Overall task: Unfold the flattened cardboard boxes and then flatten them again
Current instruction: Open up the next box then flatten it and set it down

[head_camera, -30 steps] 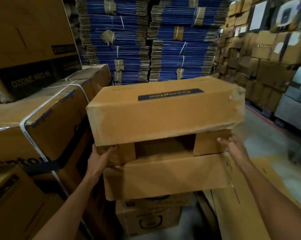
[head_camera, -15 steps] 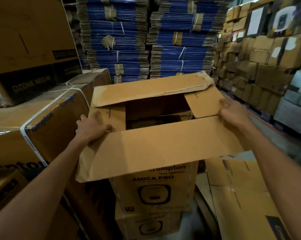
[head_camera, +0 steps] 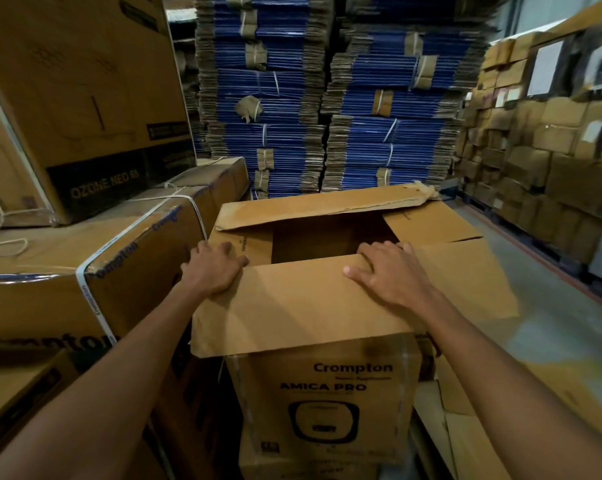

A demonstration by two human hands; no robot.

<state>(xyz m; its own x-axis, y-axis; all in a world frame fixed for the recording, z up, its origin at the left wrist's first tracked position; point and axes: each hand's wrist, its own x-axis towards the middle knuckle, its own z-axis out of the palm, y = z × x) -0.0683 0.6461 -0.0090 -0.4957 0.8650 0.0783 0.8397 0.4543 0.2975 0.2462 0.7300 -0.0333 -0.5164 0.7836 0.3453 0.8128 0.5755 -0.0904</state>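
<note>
Cardboard box [head_camera: 323, 403], one, brown, printed "Crompton AMICA PRO" on the face toward me: it stands upright at 6 o'clock of my view, on another printed carton, top open.

- Near flap [head_camera: 310, 313]: folded over toward me, overhanging the front face.
- Far flap [head_camera: 327, 206], at 12 o'clock from the opening: raised, its right end torn.
- Right side flap [head_camera: 431, 223]: lying outward toward 2 o'clock.
- Left hand [head_camera: 213, 268]: laid flat at the box's 9 o'clock corner, fingers together, palm on the near flap's left end.
- Right hand [head_camera: 386, 271]: fingers spread, pressed on the near flap's far edge, fingertips reaching over the opening.
- Strapped carton [head_camera: 85, 258]: 9 o'clock, just beside the box.
- "OZONE NEO" carton [head_camera: 78, 81]: 10 o'clock, on top of the strapped carton.
- Blue bundled sheets [head_camera: 285, 98]: 12 o'clock, stacked high.
- Brown cartons [head_camera: 552, 150]: 2 o'clock, stacked as a wall.
- Flattened cardboard [head_camera: 465, 427]: 4 o'clock, on the floor [head_camera: 552, 323].
</note>
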